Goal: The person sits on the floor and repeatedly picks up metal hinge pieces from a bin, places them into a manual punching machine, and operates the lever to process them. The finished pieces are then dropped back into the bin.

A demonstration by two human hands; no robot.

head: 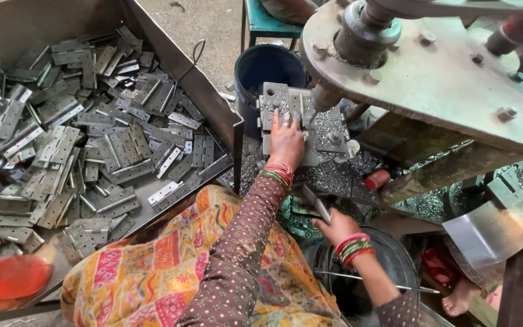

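Head view, left hand (pixel 286 141): stretched out toward 12 o'clock, palm down and fingers spread flat on a grey metal hinge plate (pixel 282 100); the grip is open, pressing rather than clasping.
Hinge plate: lies on the grey steel jig block (pixel 328 130) of the machine, just at 7 o'clock of the vertical drill spindle (pixel 323 97).
Right hand (pixel 337 227): lower, at 5 o'clock of the left hand, its grip closed around a second flat grey metal hinge (pixel 316 203), which sticks out toward 11 o'clock.
Wrists: both carry red and green bangles (pixel 354 247) over brown dotted sleeves.
Machine table (pixel 334 175): strewn with shiny metal shavings; a small red cylindrical knob (pixel 377 179) sits at 3 o'clock of the left wrist.
Overhead: a broad pale-green steel machine arm (pixel 449 85) crosses from 12 to 3 o'clock.
Supply: a large grey sheet-metal tray (pixel 180 60) at 9 o'clock, heaped with loose grey hinges (pixel 80 139).
Behind the jig: a dark blue plastic bucket (pixel 267 69) at 12 o'clock.
Lap: a yellow, red and orange patterned cloth (pixel 171 266) at 6 o'clock.
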